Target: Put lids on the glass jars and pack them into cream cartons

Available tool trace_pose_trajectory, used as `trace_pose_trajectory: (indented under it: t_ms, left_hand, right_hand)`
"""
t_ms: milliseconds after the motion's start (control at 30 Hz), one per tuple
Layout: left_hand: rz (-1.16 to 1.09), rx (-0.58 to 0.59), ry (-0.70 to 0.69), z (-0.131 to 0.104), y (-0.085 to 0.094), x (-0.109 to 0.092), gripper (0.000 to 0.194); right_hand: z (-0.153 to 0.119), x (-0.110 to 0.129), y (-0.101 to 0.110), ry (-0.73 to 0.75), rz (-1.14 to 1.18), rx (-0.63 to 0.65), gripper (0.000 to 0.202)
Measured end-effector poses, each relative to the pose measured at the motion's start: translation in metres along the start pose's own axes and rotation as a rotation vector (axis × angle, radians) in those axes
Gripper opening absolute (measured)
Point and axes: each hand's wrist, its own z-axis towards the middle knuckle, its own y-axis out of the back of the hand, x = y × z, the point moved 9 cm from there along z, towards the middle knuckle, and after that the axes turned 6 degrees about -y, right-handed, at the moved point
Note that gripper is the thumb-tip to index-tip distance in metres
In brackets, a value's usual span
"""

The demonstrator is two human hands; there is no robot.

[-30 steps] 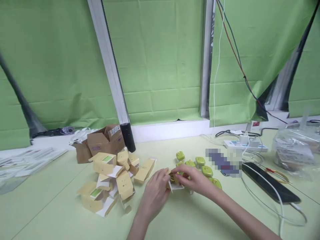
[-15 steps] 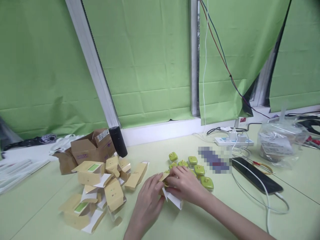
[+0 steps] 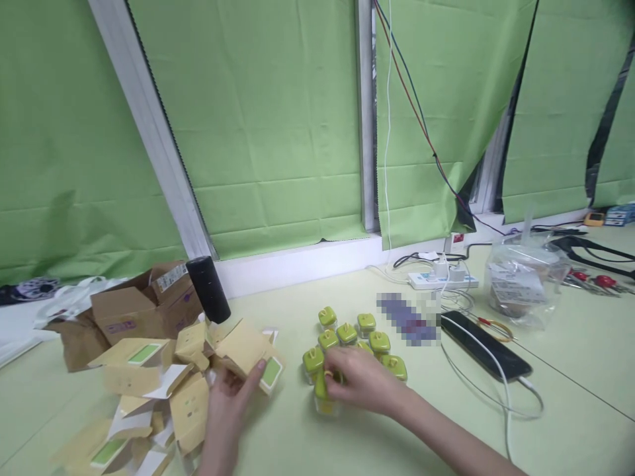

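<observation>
My left hand (image 3: pixel 229 403) is closed on an opened small tan cardboard box (image 3: pixel 247 349) with a green patch, its thumb along the near side. Just beyond and to the left lies a heap of similar opened boxes (image 3: pixel 191 406). My right hand (image 3: pixel 364 380) pinches the green lid of a small clear container (image 3: pixel 325 401) at the near end of a cluster. Several other green-lidded containers (image 3: pixel 347 332) stand around and behind that hand, some partly hidden by it.
A brown carton (image 3: pixel 143 304) and a black cylinder (image 3: pixel 208 289) stand at the back left. On the right lie a black phone (image 3: pixel 486 347) with a white cable, a power strip (image 3: pixel 441 281) and a clear plastic bag (image 3: pixel 523 277). Green curtains (image 3: pixel 278 119) hang behind.
The box and container have come apart: my left hand has carried the box left to the heap, while my right hand has the container beside the others. The view has shifted right.
</observation>
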Motion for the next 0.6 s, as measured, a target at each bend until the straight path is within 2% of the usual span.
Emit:
trace_pose_trajectory:
  t_ms: [100,167,233,333,400,467,600]
  left_hand:
    - [-0.367,0.133,0.186,-0.015,-0.028,0.010,0.045]
    - [-0.468,0.126,0.251,-0.022,-0.036,0.015,0.042]
    - [-0.487,0.099,0.295,-0.028,-0.041,0.019,0.042]
    - [-0.513,0.117,0.363,-0.037,-0.052,0.021,0.039]
    - [-0.544,0.154,0.447,-0.045,-0.063,0.025,0.033]
    - [-0.568,0.167,0.538,-0.052,-0.070,0.031,0.026]
    - [-0.619,0.114,0.563,-0.054,-0.071,0.039,0.024]
  right_hand:
    - [-0.001,0.006,-0.016,0.063,-0.145,0.062,0.008]
    - [-0.002,0.008,-0.016,0.063,-0.179,0.047,0.008]
    - [-0.004,0.016,-0.007,0.104,-0.164,-0.037,0.022]
    - [-0.012,0.040,0.002,0.311,-0.178,-0.181,0.049]
    - [-0.018,0.053,0.000,0.439,-0.248,-0.254,0.043]
    - [-0.022,0.059,0.000,0.500,-0.305,-0.354,0.032]
    - [-0.032,0.063,0.005,0.571,-0.336,-0.516,0.024]
